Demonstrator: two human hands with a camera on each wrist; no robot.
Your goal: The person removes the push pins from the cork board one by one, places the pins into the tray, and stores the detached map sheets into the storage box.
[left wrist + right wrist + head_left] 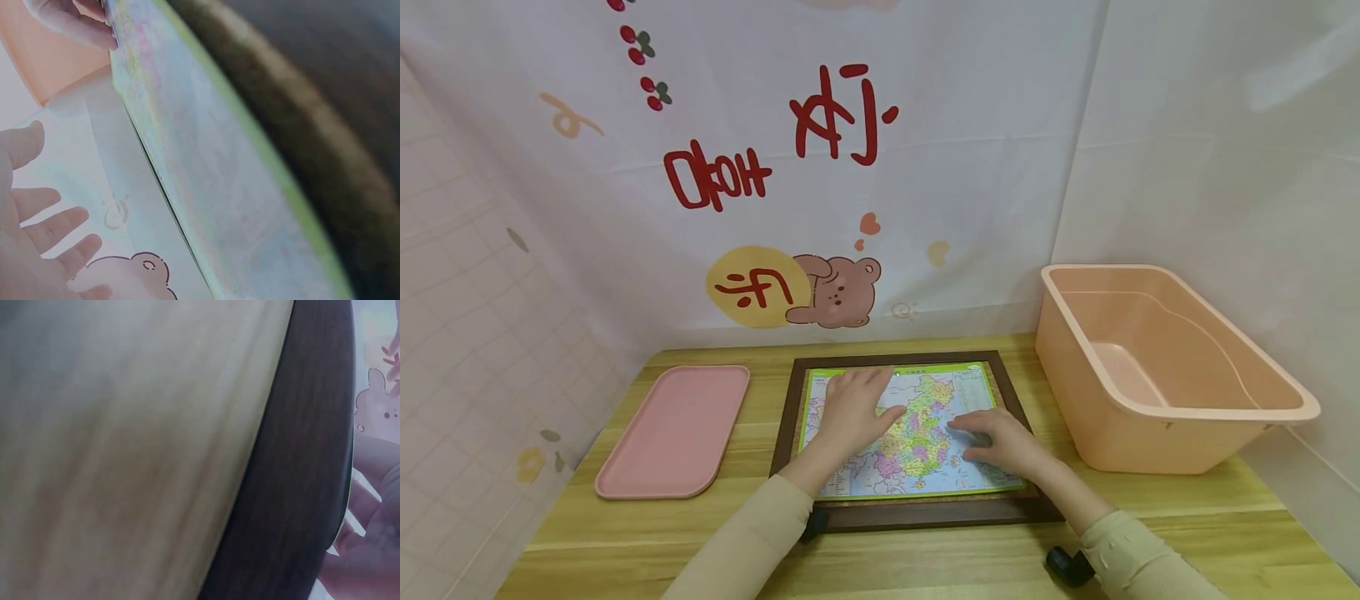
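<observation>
In the head view, a map (917, 421) with a bright green border lies flat inside a dark brown frame (925, 514), a strip of cork (992, 497) showing between the two. The frame sits on a wooden table (640, 542), before a white hanging cloth (977, 125) printed with red characters, cherries and a pink-brown bear (841, 293). The left hand (856, 410) is over the left half of the map, fingers extended and thumb standing apart toward the middle; the right hand (1006, 442) is over the right part, its fingers and thumb parted and directed inward, with nothing gripped. A pink tray (677, 433) lies to the left of the frame, and a peach basin (1138, 433) stands to its right. Cream sleeves (752, 537) cover both forearms, with a small black piece (1070, 568) beside the right cuff. The left wrist view shows the left palm with fingers straight and fanned out, a gap between them and the map; the right hand's fingertips are at the map's surface near the top, though I cannot tell whether they press on it. In the right wrist view, tabletop and frame fill most of the picture, and the right hand is partly hidden behind the frame's edge, its fingertips out of sight.
</observation>
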